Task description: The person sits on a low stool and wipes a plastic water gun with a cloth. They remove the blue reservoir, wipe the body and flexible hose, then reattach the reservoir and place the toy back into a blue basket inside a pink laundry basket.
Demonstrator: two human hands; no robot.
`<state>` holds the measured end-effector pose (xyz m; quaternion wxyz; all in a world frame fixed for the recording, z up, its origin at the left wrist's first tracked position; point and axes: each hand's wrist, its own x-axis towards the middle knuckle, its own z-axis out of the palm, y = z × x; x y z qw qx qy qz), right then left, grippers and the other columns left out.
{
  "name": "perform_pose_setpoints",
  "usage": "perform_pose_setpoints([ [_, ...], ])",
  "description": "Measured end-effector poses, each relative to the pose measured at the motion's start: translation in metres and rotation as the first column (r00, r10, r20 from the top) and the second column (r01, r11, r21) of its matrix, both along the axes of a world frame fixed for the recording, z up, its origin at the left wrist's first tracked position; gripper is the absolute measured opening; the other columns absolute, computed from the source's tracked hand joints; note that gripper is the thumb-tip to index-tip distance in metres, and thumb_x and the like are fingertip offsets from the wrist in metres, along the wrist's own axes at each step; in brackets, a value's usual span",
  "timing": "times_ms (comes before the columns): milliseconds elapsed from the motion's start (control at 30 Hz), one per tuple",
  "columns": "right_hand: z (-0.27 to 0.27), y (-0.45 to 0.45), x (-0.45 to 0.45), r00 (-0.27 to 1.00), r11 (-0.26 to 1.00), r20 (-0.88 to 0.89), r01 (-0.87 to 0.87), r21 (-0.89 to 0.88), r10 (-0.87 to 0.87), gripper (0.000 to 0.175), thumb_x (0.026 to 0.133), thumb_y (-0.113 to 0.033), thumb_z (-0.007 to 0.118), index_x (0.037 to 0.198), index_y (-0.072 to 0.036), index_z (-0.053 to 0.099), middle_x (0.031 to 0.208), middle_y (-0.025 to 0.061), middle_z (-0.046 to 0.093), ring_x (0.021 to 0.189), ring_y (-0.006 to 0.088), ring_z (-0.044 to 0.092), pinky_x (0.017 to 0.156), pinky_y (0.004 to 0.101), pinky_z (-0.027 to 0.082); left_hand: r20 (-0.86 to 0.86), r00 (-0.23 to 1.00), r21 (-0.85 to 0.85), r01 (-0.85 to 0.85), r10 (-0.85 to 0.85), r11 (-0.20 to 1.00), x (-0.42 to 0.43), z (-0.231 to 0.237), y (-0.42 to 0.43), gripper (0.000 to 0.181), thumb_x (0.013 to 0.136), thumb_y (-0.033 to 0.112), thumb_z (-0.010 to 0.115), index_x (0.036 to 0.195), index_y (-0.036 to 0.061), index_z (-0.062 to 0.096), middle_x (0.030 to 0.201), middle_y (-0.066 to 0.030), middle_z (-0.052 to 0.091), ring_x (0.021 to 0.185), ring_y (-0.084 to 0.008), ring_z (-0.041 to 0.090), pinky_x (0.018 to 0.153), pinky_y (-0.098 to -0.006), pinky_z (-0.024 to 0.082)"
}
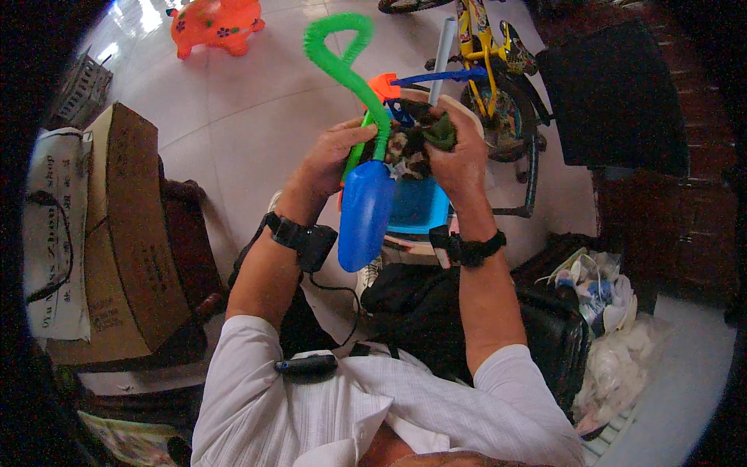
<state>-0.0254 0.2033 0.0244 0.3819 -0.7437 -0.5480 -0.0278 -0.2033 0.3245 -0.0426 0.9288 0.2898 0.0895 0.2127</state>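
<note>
My left hand [335, 149] grips a flat green strip [355, 153], its thumb against a green corrugated tube [344, 67]. That tube loops at its far end, and a smooth blue plastic piece [366, 216] joins its near end. In my right hand [464, 154] is a crumpled dark-green thing [442, 133], too blurred to name. Between the hands lies a jumble of small dark and pale items [408, 154], partly hidden by my fingers. Beneath them shows a light-blue plastic tub [417, 213]. An orange plastic piece [382, 86] with a blue rod [440, 76] sits just beyond.
A yellow child's bicycle [481, 55] stands beyond my right hand, near a pale tube [443, 49]. On the tiled floor [245, 111] is an orange animal toy [216, 29]. Cardboard boxes [131, 233] flank my left; plastic bags [613, 362] lie at right.
</note>
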Motion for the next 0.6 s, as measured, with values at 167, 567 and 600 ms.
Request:
perform_pose_setpoints([
  [167, -0.006, -0.006, 0.010, 0.947, 0.952, -0.194, 0.213, -0.221, -0.257, 0.042, 0.077, 0.003, 0.077, 0.118, -0.007, 0.070, 0.116, 0.0142, 0.073, 0.104, 0.0251, 0.072, 0.094, 0.0376, 0.056, 0.147, 0.989, -0.017, 0.036, -0.033, 0.999, 0.001, -0.004, 0.007, 0.038, 0.104, 0.022, 0.058, 0.131, -0.0031, 0.058, 0.106, -0.0151, 0.070, 0.089, -0.0223, 0.069, 0.082, -0.0356, 0.058],
  [567, -0.033, 0.003, 0.003, 0.988, 0.983, -0.155, -0.015, -0.185, -0.014, 0.042, 0.078, 0.001, 0.079, 0.118, -0.006, 0.070, 0.111, 0.0083, 0.074, 0.099, 0.0228, 0.071, 0.092, 0.0356, 0.056, 0.027, 1.000, 0.045, 0.012, -0.013, 0.999, -0.001, 0.004, 0.000, 0.038, 0.104, 0.023, 0.058, 0.131, -0.0027, 0.058, 0.103, -0.0143, 0.070, 0.088, -0.0217, 0.068, 0.081, -0.0336, 0.057],
  [600, -0.038, 0.000, 0.007, 0.996, 0.963, -0.077, 0.030, -0.268, -0.052, 0.041, 0.079, 0.001, 0.078, 0.119, -0.006, 0.070, 0.110, 0.0070, 0.074, 0.099, 0.0205, 0.071, 0.091, 0.0344, 0.056, 0.033, 0.999, 0.068, 0.010, -0.012, 0.998, -0.001, 0.004, 0.000, 0.040, 0.103, 0.024, 0.059, 0.133, -0.0024, 0.058, 0.102, -0.0134, 0.070, 0.088, -0.0208, 0.068, 0.080, -0.0328, 0.057],
])
